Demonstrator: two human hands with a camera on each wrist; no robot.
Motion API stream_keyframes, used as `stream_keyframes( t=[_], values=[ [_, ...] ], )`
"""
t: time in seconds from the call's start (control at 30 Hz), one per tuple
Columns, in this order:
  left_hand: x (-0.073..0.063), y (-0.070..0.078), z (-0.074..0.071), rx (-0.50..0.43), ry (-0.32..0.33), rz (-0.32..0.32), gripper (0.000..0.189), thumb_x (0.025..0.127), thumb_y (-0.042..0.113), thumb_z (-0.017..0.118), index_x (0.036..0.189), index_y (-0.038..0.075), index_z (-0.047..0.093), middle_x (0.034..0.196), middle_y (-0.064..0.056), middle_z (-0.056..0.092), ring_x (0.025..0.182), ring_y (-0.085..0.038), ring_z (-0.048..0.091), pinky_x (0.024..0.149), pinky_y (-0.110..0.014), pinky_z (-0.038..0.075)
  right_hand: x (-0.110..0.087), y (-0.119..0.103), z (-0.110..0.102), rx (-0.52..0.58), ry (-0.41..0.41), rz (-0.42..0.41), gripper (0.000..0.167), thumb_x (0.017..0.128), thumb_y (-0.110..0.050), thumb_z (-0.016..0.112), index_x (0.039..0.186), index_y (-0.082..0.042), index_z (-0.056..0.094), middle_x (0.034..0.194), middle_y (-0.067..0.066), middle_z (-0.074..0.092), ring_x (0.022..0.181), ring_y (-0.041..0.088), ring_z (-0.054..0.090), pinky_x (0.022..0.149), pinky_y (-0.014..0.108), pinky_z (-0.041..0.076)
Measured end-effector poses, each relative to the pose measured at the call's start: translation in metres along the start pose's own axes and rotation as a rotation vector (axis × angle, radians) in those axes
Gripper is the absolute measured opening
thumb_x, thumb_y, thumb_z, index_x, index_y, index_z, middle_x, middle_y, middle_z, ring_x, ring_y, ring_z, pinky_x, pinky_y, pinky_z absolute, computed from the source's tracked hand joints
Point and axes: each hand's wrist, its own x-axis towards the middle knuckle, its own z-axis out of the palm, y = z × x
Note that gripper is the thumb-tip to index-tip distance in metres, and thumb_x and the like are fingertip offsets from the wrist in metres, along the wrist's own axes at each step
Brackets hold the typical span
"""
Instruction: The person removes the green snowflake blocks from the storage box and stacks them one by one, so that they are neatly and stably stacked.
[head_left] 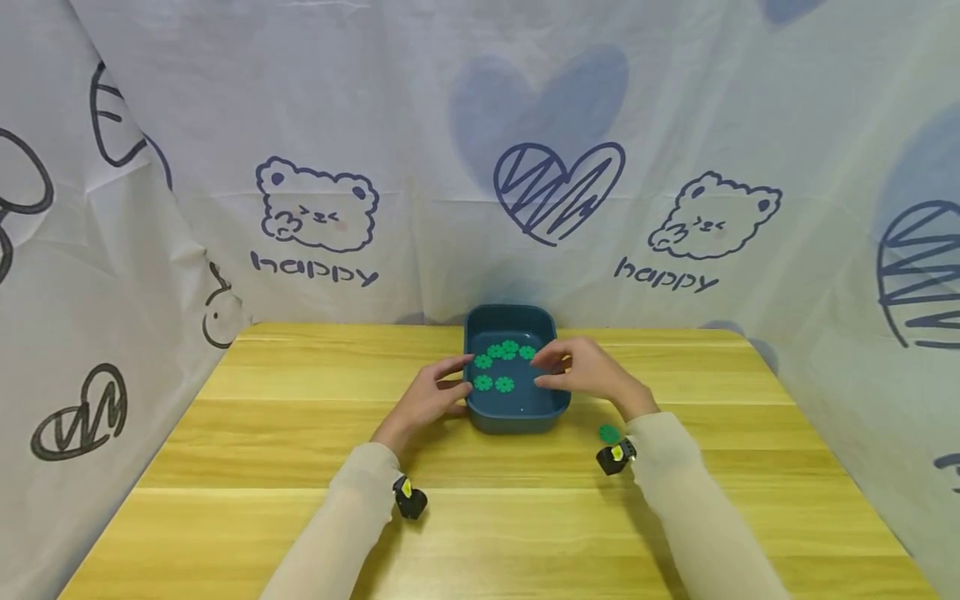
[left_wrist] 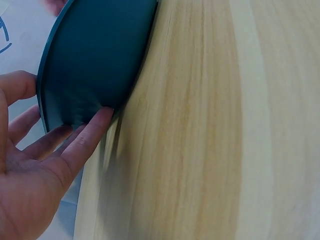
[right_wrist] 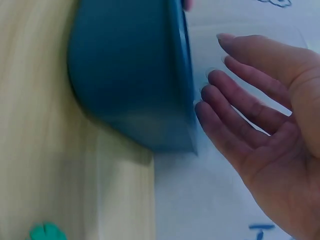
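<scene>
On the table (head_left: 510,533), bin (head_left: 517,424) of discs (head_left: 483,382); left hand (head_left: 429,398), extended, touching its side; right hand (head_left: 588,369), fingers parted, over its rim.

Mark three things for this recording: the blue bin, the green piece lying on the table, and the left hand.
Blue bin (head_left: 519,423), head view: outer front wall.
Green piece (head_left: 609,433), head view: its middle.
Left hand (left_wrist: 37,175), left wrist view: the palm.
</scene>
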Motion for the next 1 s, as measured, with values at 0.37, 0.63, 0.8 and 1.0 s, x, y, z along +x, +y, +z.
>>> stream_keyframes(
  t=[0.37,0.63,0.8,1.0],
  values=[
    [-0.003,0.002,0.001,0.01,0.002,-0.016,0.055,0.104,0.009,0.057,0.157,0.01,0.043,0.165,-0.019,0.037,0.141,-0.043,0.053,0.098,-0.047,0.06,0.04,0.005,0.029,-0.105,-0.105,-0.016,0.028,0.089,-0.012,0.081,0.114,0.0,0.076,0.112,0.016,0.077,0.096,0.022,0.074,0.088,0.036,0.064],
    [-0.003,0.001,-0.001,-0.015,-0.02,0.003,0.056,0.105,0.008,0.056,0.158,0.008,0.041,0.165,-0.021,0.036,0.141,-0.044,0.052,0.098,-0.048,0.06,0.054,0.0,0.046,-0.195,-0.113,-0.017,0.028,0.088,-0.01,0.08,0.114,0.001,0.076,0.112,0.015,0.077,0.1,0.027,0.074,0.09,0.039,0.063],
    [-0.002,0.002,-0.002,-0.03,-0.026,0.007,0.056,0.104,0.006,0.056,0.158,0.006,0.041,0.165,-0.023,0.035,0.141,-0.045,0.051,0.099,-0.05,0.059,0.06,0.004,0.056,-0.278,-0.1,0.003,0.027,0.088,-0.01,0.08,0.113,-0.002,0.077,0.113,0.012,0.078,0.11,0.029,0.071,0.099,0.044,0.059],
    [-0.003,0.002,-0.002,-0.025,-0.027,0.006,0.056,0.104,0.007,0.056,0.158,0.006,0.04,0.165,-0.023,0.035,0.141,-0.046,0.051,0.099,-0.051,0.059,0.061,0.005,0.06,-0.294,-0.107,0.024,0.026,0.087,-0.005,0.079,0.113,-0.004,0.078,0.116,0.011,0.078,0.116,0.03,0.069,0.104,0.046,0.057]
  ],
)
